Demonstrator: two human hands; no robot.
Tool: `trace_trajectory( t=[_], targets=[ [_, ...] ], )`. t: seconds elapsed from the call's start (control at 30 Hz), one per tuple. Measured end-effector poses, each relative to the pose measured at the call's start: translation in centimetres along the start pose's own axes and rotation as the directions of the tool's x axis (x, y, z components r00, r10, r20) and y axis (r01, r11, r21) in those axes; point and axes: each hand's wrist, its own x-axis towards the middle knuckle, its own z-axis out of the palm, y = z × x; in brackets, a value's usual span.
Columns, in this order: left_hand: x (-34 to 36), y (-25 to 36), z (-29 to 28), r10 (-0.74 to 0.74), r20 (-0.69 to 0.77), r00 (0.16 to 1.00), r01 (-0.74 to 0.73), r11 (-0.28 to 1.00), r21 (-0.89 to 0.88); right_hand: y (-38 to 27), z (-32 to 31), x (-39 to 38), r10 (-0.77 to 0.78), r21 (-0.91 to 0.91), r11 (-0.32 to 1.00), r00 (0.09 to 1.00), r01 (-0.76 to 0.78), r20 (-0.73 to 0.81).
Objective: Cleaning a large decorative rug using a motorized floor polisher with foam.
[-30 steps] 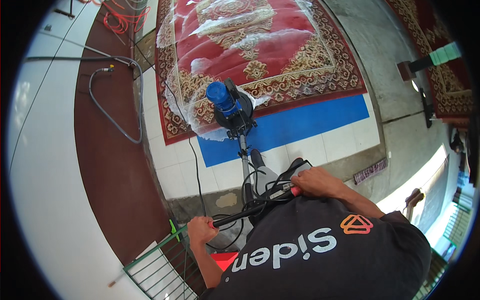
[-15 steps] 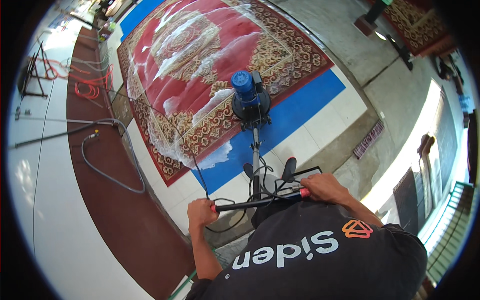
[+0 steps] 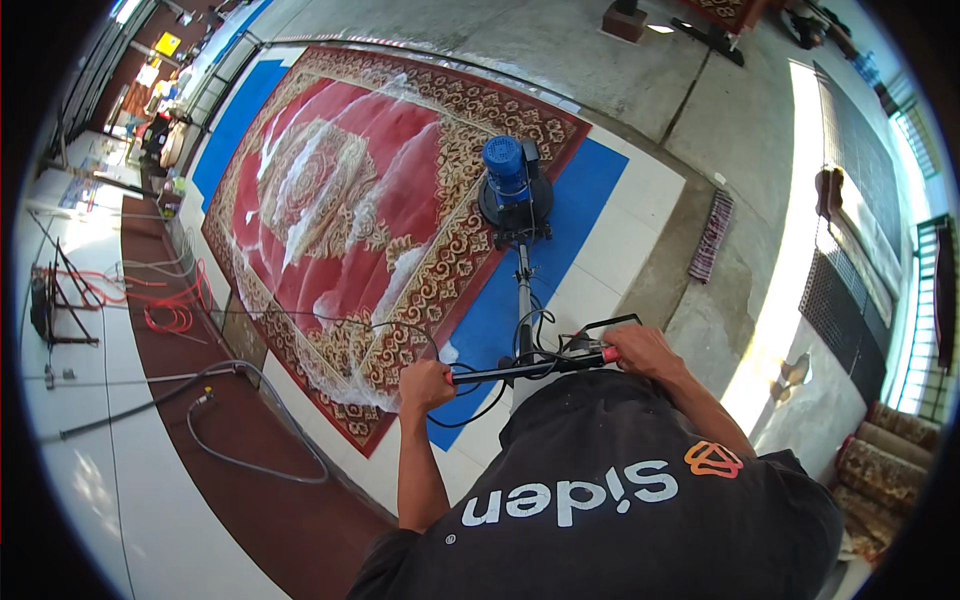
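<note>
A floor scrubbing machine with a blue motor (image 3: 506,165) and round black base stands on the near right border of a red and gold patterned carpet (image 3: 395,240). White foam streaks (image 3: 315,190) lie across the carpet's middle and along its near left edge. From the machine a grey pole (image 3: 524,290) runs toward me to a black crossbar handle (image 3: 520,370) with red ends. My left hand (image 3: 426,386) is closed round the handle's left end. Round its right end, by a black lever, my right hand (image 3: 645,352) is closed too. A black cable (image 3: 400,325) loops from the handle across the carpet.
The carpet lies on blue and white flooring (image 3: 575,225). A grey hose (image 3: 300,472) and coiled red hose (image 3: 175,315) lie on the brown strip at left. A striped mat (image 3: 712,236) is on the concrete at right. Rolled carpets (image 3: 890,470) are stacked at far right.
My view has turned, so the carpet appears shifted left and lower. The machine has moved slightly relative to the carpet, along its near right border. Both hands keep hold of the handle.
</note>
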Motion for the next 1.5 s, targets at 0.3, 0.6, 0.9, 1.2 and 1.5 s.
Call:
trace_trajectory(
  t=[0.3,0.6,0.9,1.2,1.5],
  targets=[
    [9.1,0.8,-1.4,0.132,-0.020,0.991,-0.132,0.991,0.012,3.1,-2.3,2.2,0.119,0.011,0.993,0.993,-0.119,0.016],
    [15.7,2.7,-3.7,0.160,-0.077,0.984,-0.163,0.986,-0.022,6.0,-4.1,5.7,0.187,0.022,0.982,0.982,-0.186,-0.015],
    [22.8,1.1,-5.1,0.109,-0.086,0.990,-0.116,0.990,-0.084,8.0,-8.7,13.3,0.189,-0.033,0.981,0.982,-0.189,-0.017],
    [30.9,-4.9,-12.6,0.052,0.062,0.997,-0.049,0.997,-0.051,6.1,-13.1,24.2,0.148,0.008,0.989,0.988,-0.148,-0.045],
    [37.2,-13.4,-18.2,0.074,0.040,0.996,-0.075,0.997,0.004,2.3,-15.7,35.0,0.103,-0.090,0.990,0.991,-0.110,-0.083]
  ],
)
